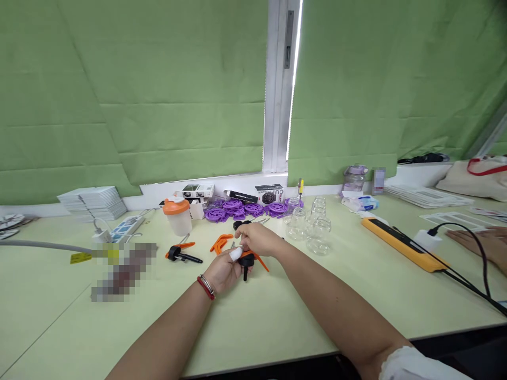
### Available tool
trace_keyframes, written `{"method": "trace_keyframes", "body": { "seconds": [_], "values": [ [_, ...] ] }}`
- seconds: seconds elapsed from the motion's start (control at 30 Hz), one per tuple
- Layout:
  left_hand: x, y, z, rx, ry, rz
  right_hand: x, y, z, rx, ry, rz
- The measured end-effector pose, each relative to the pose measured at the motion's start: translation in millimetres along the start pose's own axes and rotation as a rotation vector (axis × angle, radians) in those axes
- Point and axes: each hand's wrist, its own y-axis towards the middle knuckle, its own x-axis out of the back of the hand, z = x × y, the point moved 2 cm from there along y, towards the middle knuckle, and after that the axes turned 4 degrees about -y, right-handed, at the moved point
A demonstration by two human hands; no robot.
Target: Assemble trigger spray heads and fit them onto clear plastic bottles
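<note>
Two hands meet at mid-bench: your left hand (222, 270), bandaged at one fingertip, is curled around a black-and-orange plastic pump piece (249, 259), and your right hand (256, 238) closes over its top from above. You appear partway through this unit. One similar black-and-orange pump (182, 254) lies apart to the left on the pale green bench (277, 316), and a loose orange plastic lever (220, 243) waits near your hands. Clear glass cups (312, 228) and purple plastic discs (237, 208) sit untouched behind.
</note>
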Motion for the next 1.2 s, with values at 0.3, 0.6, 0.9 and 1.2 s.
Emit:
{"method": "trace_keyframes", "body": {
  "seconds": [0.3,0.6,0.9,1.2],
  "values": [
    [3.6,3,0,0.000,-0.009,-0.015,-17,-11,-5,-0.138,0.057,-0.189],
    [12.8,9,1,-0.065,-0.030,-0.061,-25,-28,-6,0.151,-0.082,-0.140],
    [1.9,-2,-6,0.001,0.099,0.040,-32,-43,-7,0.294,-0.301,-0.216],
    [-5.7,-9,-9,0.044,0.357,0.162,-39,-41,-17,0.454,-0.275,-0.201]
  ]
}}
